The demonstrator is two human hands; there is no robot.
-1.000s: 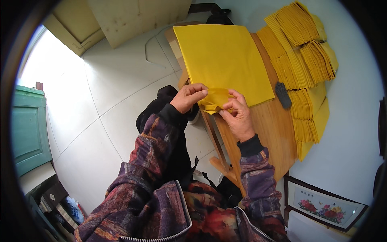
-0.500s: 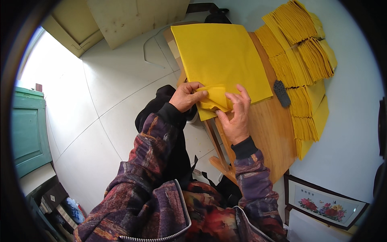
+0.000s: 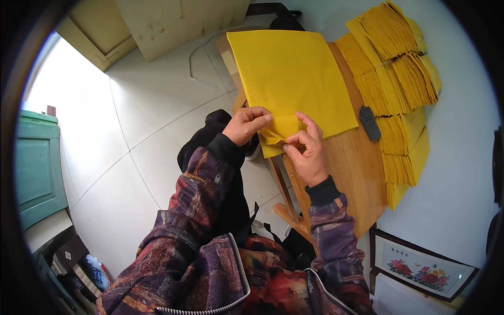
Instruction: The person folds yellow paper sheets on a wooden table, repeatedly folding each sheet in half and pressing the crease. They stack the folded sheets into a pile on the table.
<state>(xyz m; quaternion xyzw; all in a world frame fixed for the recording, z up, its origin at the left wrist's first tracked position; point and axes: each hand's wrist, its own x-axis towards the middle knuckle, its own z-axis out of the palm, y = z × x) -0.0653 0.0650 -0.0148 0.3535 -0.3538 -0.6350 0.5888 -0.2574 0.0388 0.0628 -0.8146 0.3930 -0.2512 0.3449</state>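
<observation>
A stack of large yellow sheets (image 3: 294, 73) lies on the wooden table in front of me; whether they are paper or cloth I cannot tell. At its near left corner a yellow flap (image 3: 285, 126) is bent up in creased folds. My left hand (image 3: 245, 125) pinches the flap's left side between thumb and fingers. On the other side, my right hand (image 3: 308, 155) has its thumb and a finger closed on the flap's near edge, with another finger raised over it. The fingers cover part of the folds.
Several bundles of folded yellow sheets (image 3: 391, 79) are stacked along the wall at the right. A dark grey fuzzy object (image 3: 369, 124) lies on the wooden table (image 3: 349, 178). A framed flower picture (image 3: 420, 265) stands at the lower right, a green cabinet (image 3: 41, 163) at the left.
My right thumb and finger have come together on the flap's edge, where they were spread before. The flap's folds have changed shape. My left hand keeps its pinch.
</observation>
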